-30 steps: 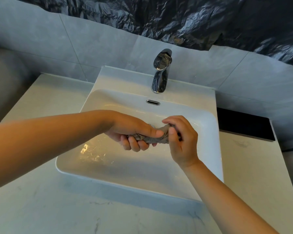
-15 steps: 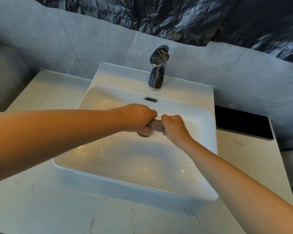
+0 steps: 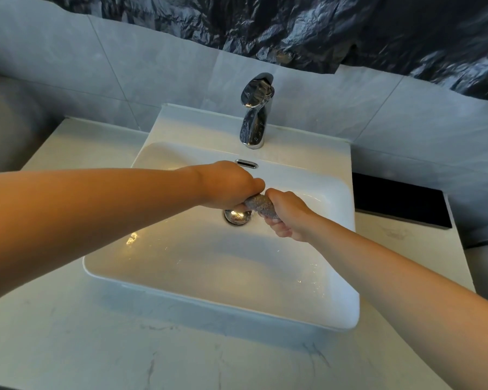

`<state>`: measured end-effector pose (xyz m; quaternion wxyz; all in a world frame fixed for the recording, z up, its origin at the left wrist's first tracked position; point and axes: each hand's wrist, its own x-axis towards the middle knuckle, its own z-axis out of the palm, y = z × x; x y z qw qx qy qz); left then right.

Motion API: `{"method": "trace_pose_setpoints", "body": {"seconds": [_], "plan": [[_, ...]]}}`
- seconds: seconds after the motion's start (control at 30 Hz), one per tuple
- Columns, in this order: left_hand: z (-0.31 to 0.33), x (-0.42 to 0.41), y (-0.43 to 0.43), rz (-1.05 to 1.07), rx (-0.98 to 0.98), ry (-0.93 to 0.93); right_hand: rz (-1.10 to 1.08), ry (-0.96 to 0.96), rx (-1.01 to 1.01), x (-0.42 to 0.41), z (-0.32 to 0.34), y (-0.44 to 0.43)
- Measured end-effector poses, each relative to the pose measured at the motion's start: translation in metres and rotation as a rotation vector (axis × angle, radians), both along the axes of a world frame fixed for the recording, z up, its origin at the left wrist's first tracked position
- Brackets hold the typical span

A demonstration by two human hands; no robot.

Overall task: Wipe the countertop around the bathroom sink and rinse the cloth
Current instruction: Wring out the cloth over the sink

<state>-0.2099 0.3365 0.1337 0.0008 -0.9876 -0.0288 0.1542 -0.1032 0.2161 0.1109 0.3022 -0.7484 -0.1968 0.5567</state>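
My left hand [image 3: 228,187] and right hand [image 3: 286,218] both clench the twisted cloth [image 3: 258,204] over the drain [image 3: 238,216]. I should twist in opposite directions, low inside the sink [image 3: 220,302].

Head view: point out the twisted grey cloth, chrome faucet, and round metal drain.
twisted grey cloth [image 3: 258,203], head view, bare middle between both fists
chrome faucet [image 3: 254,114], head view, its body
round metal drain [image 3: 236,215], head view, exposed stopper

A pale marble-look countertop [image 3: 181,358] with faint grey veins fills the lower part of the frame; a white rectangular sink [image 3: 226,302] sits on it at centre, its chrome faucet [image 3: 254,114] standing on the rear ledge; a flat black slab [image 3: 400,202] (what it is cannot be told) lies at right.
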Motion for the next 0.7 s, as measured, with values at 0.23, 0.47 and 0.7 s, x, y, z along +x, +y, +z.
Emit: {"method": "trace_pose_setpoints", "body": {"seconds": [0.23, 0.47, 0.7], "plan": [[-0.003, -0.006, -0.006, 0.007, 0.02, -0.015, 0.026, 0.044, 0.006, -0.002, 0.0, -0.006], [0.001, -0.011, -0.015, -0.016, 0.039, -0.016, 0.047, 0.109, 0.0, -0.005, 0.003, -0.016], [0.002, -0.011, -0.025, -0.018, 0.025, -0.03, 0.065, 0.161, -0.02, -0.007, 0.008, -0.028]]}}
